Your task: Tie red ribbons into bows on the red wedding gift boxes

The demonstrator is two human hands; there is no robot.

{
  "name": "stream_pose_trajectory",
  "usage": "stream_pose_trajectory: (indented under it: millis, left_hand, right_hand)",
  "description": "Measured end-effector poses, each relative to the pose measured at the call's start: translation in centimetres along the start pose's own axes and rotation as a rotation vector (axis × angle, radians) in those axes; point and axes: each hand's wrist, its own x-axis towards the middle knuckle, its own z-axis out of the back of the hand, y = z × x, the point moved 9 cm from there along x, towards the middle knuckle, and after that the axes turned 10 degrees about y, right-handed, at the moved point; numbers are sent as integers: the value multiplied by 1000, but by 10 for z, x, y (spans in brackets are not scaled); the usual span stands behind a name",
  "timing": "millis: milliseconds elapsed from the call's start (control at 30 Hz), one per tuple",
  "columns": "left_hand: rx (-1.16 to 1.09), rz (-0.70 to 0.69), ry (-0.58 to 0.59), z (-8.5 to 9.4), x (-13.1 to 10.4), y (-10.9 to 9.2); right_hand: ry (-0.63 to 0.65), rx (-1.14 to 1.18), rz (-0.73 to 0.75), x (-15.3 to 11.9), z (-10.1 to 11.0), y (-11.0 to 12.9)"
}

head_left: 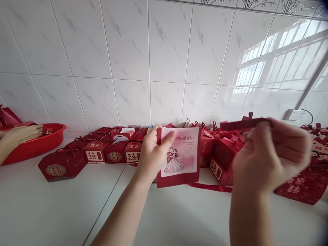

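My left hand point(155, 150) grips a flat red gift box point(179, 157) by its upper left side, thumb across the front. Its pale front panel carries a drawn wedding couple and dark writing. To the right, my right hand point(266, 157), smeared by motion, pinches a dark red ribbon point(238, 125) that stretches leftward from the fingertips. The ribbon and the box are apart. Behind and below the held box, another red ribbon point(212, 187) lies on the table.
Red gift boxes point(94, 152) line the tiled wall, with more on the right point(299, 186). One hexagonal box point(61, 167) stands at the left. A co-worker's hand point(25, 133) reaches into a red plastic basket point(55, 138). A power socket point(296, 114) is on the right wall.
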Motion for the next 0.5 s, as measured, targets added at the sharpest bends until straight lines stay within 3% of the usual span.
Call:
stream_pose_trajectory:
  millis: [33, 67, 133, 200, 267, 500]
  left_hand:
    - [1, 8, -24, 4, 0, 0]
    - [1, 16, -48, 8, 1, 1]
    - [-5, 28, -72, 13, 1, 0]
    - [10, 24, -66, 14, 1, -2]
    - [51, -2, -48, 12, -1, -8]
    - [294, -177, -52, 3, -15, -40]
  right_hand:
    - [89, 72, -20, 6, 0, 4]
    - [267, 182, -96, 9, -10, 3]
    - [746, 396, -241, -4, -42, 7]
    - [1079, 433, -277, -27, -63, 14]
    - [1150, 294, -241, -38, -74, 10]
    - [977, -50, -40, -44, -90, -6]
